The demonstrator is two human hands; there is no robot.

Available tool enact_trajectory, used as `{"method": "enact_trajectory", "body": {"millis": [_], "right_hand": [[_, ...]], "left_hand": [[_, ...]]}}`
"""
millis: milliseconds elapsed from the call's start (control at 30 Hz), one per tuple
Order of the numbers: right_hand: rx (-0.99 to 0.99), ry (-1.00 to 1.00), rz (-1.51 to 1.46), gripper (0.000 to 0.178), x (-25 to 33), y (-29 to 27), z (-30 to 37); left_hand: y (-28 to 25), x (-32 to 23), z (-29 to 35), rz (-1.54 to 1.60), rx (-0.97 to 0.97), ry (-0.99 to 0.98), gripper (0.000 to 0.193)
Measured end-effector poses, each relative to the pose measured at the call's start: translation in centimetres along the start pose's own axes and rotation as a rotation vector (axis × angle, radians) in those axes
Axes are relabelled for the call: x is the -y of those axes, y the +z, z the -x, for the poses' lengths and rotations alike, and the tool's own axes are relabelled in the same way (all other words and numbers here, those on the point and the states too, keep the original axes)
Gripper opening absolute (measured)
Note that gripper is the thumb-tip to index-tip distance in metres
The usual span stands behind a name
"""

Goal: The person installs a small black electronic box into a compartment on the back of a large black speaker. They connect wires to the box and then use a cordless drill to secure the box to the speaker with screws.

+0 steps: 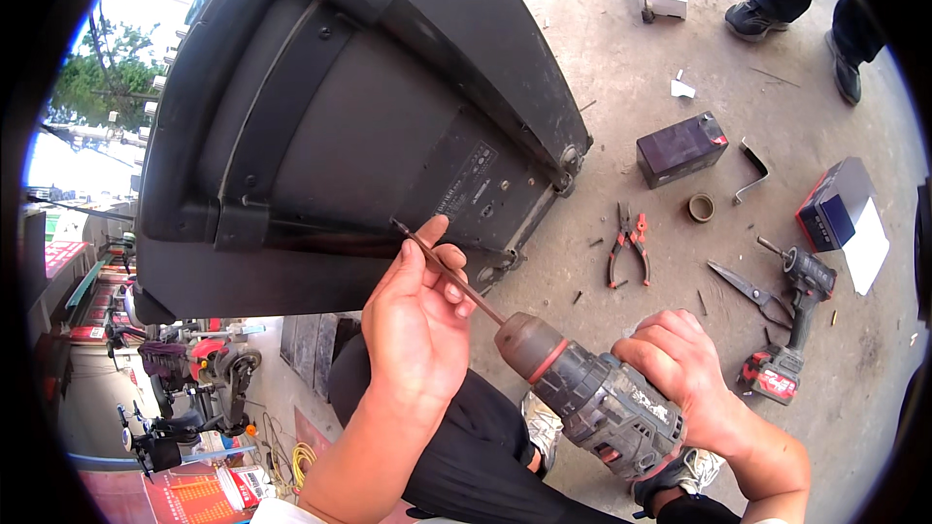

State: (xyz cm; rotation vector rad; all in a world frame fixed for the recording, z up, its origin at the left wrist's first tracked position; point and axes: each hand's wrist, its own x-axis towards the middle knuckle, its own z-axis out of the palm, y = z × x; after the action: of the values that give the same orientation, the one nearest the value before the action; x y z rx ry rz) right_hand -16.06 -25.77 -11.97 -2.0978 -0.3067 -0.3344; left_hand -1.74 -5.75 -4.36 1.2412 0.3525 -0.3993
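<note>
My right hand [675, 369] is wrapped round a worn cordless drill [592, 403] with a red ring behind its chuck. From the chuck a long, thin driver bit [476, 297] slants up and left. My left hand [422, 320] pinches this bit between thumb and fingers near its far end. The bit's dark tip lies in front of a large black speaker cabinet [359, 126]; whether it touches the cabinet I cannot tell. The cabinet has a bar along it, corner brackets, a label and several screws.
On the concrete floor lie red-handled pliers [629, 247], a black battery [682, 148], a tape roll [701, 208], a bent metal handle [751, 172], scissors [749, 293], a second power tool [796, 320], loose screws and boxes. Another person's shoes [755, 19] stand at the upper right.
</note>
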Motion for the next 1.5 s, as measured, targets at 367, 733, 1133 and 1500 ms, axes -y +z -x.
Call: {"method": "enact_trajectory", "body": {"millis": [367, 733, 1133, 1500], "right_hand": [[0.093, 0.061, -0.013, 0.039, -0.3, -1.3, 0.0], [0.068, 0.048, 0.008, 0.041, -0.4, -1.2, 0.3], [0.080, 0.044, 0.040, 0.043, -0.1, -1.8, -0.3], [0.067, 0.016, 0.063, 0.040, -0.3, -1.3, -0.7]], "left_hand": [[0.1, 0.8, 0.4, -0.050, -0.018, 0.041, 0.032], [0.9, 0.9, 0.7, -0.062, -0.024, 0.043, 0.032], [1.4, 0.6, 1.1, -0.073, -0.025, -0.009, 0.035], [0.7, 0.7, 1.0, -0.060, -0.002, -0.005, 0.037]]}}
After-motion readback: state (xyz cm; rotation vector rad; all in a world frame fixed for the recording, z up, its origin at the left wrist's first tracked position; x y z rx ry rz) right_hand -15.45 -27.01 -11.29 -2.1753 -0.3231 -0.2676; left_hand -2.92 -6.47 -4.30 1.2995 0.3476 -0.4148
